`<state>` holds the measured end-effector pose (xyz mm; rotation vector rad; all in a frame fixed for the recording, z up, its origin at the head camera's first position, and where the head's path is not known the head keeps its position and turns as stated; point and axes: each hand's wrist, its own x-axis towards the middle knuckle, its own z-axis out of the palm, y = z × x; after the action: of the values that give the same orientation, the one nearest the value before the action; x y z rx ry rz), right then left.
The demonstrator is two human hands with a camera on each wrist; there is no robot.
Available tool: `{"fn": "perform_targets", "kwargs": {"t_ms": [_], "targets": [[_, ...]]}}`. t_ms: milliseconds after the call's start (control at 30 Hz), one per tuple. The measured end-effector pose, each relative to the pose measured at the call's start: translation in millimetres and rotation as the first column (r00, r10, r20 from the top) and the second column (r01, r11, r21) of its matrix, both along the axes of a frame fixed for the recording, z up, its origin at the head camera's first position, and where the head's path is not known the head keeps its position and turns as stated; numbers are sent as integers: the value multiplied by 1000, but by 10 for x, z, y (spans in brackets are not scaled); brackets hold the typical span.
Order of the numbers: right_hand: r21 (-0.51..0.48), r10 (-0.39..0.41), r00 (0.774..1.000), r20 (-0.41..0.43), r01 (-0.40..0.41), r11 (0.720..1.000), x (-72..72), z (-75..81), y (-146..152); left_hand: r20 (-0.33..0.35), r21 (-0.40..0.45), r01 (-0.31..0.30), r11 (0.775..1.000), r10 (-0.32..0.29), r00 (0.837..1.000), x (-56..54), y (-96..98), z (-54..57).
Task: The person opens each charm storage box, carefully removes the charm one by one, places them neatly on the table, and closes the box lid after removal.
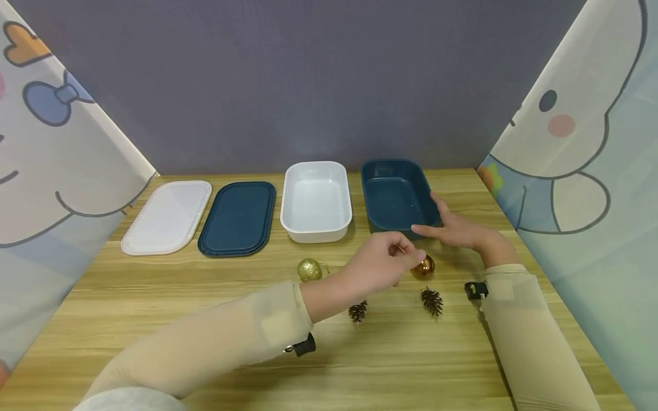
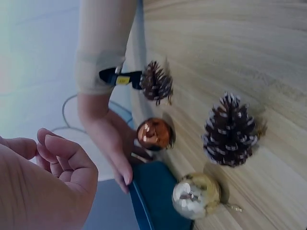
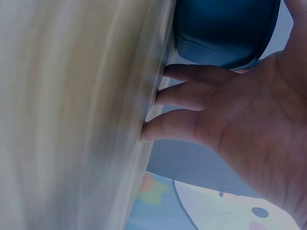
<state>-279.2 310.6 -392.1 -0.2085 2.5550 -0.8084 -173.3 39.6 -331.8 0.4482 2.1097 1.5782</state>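
Note:
My right hand (image 1: 454, 229) spreads at the near right corner of the dark blue box (image 1: 398, 194), thumb on its rim. In the right wrist view, straight fingers (image 3: 177, 127) reach the table beside it. Held in the air before the boxes is my left hand (image 1: 382, 260), fingers loosely curled with nothing visible between them. Behind its thumb, a copper ball ornament (image 1: 425, 267) lies on the table. Two pine cones (image 1: 432, 301) (image 1: 358, 311) lie closer. A glittery gold ball (image 1: 310, 270) sits left of the hand. Whether the shiny gold ball (image 2: 196, 195) is another one, I cannot tell.
A white box (image 1: 316, 200) stands left of the blue one. Farther left are a dark blue lid (image 1: 238, 218) and a white lid (image 1: 167, 217), flat on the wooden table (image 1: 103, 319). A grey panel (image 1: 308, 85) rises behind, with printed cloth (image 1: 586, 137) at both sides.

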Motion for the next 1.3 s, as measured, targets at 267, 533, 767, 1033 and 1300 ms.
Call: {"fn": "perform_targets", "kwargs": {"t_ms": [267,533,767,1033,1300], "targets": [[27,4,1000,-6,-4,1000,-7,5,-16,60,72,-91,993,87,994,-99,-217,-1],[35,17,1000,-21,-16,999,-6,6,-31,117,116,-184,976,170,978,-185,-519,-33],[43,30,999,-42,-28,999,19,67,-16,129,82,-287,954,275,953,-253,-839,-46],[-3,58,995,-80,-58,998,106,328,-121,123,66,-346,936,336,934,-319,-1272,-119],[51,131,985,-113,-126,991,118,617,-454,68,23,-374,927,371,926,-429,-1782,-145]]}}
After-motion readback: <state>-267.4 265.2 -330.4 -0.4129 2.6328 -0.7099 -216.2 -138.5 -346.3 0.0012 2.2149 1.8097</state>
